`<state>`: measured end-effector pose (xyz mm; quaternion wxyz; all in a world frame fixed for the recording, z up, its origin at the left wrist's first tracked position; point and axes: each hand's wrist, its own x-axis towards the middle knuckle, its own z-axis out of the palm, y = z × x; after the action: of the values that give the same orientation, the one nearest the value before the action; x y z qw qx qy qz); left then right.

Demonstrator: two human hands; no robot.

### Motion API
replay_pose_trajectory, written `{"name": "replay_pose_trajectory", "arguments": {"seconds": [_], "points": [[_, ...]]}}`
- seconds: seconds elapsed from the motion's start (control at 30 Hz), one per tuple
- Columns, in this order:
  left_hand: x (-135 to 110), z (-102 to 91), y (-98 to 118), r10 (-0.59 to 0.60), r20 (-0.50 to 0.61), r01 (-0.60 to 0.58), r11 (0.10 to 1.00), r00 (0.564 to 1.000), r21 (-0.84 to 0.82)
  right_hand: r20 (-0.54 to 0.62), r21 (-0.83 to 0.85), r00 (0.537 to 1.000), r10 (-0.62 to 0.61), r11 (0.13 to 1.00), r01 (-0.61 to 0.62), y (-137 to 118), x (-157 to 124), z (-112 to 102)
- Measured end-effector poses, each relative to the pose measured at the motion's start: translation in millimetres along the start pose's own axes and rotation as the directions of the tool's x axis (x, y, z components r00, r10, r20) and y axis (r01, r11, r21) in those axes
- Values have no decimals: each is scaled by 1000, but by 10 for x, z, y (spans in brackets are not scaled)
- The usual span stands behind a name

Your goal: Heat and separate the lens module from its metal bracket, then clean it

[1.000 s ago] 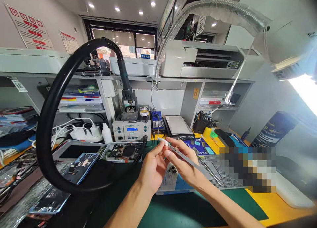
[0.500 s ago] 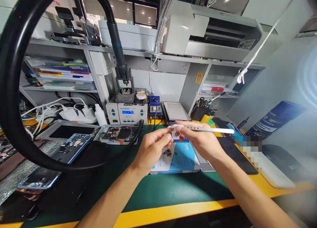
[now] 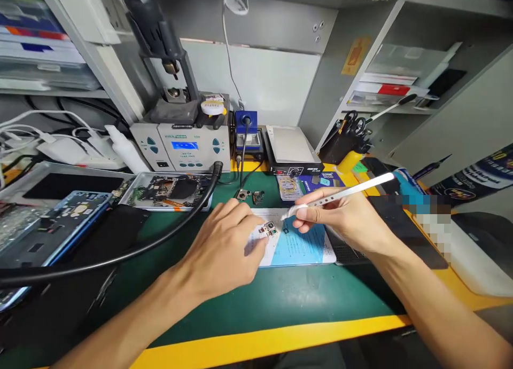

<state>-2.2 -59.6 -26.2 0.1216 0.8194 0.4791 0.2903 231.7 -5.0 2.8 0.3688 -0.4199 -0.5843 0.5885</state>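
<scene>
My right hand grips a slim white pen-like tool with small dark squares along its shaft. Its pale tip points down beside a small phone camera module, which rests on a white and blue box. My left hand is over the box's left side, thumb and index finger apart next to the module. Whether those fingertips touch it, I cannot tell. Two more small camera parts sit on the green mat behind the box.
A black cable crosses the left side. Behind it are a tray with a circuit board and a grey soldering station. A blue phone frame is at left; a dark flat panel lies at right.
My hands have separated: the left has left the tool's tip for the module, while the right has tilted the tool down toward the box. The view has moved closer and lower.
</scene>
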Motion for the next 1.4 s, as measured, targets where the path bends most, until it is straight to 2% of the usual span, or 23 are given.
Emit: {"name": "replay_pose_trajectory", "arguments": {"seconds": [0.07,0.2,0.37,0.6,0.87,1.27,1.4], "points": [[-45,22,-8,28,-25,-26,995,999,95,15,-43,1000,16,999,-16,21,-16,11],[-65,64,-28,-3,-79,13,993,997,115,16,-88,998,65,994,-63,33,-12,30],[-26,75,-27,-17,-98,31,990,995,141,47,-164,991,127,979,-118,98,-38,60],[14,43,23,-99,-42,103,989,994,103,-8,-215,985,175,961,-172,70,-101,107],[18,48,33,-69,-77,73,996,995,48,-11,-222,988,156,963,-154,84,-98,138],[23,93,75,-75,-62,78,996,995,50,44,-320,999,-16,947,29,94,-107,150],[32,84,75,-76,-46,78,995,996,57,20,-340,999,-31,940,36,91,-112,157]]}}
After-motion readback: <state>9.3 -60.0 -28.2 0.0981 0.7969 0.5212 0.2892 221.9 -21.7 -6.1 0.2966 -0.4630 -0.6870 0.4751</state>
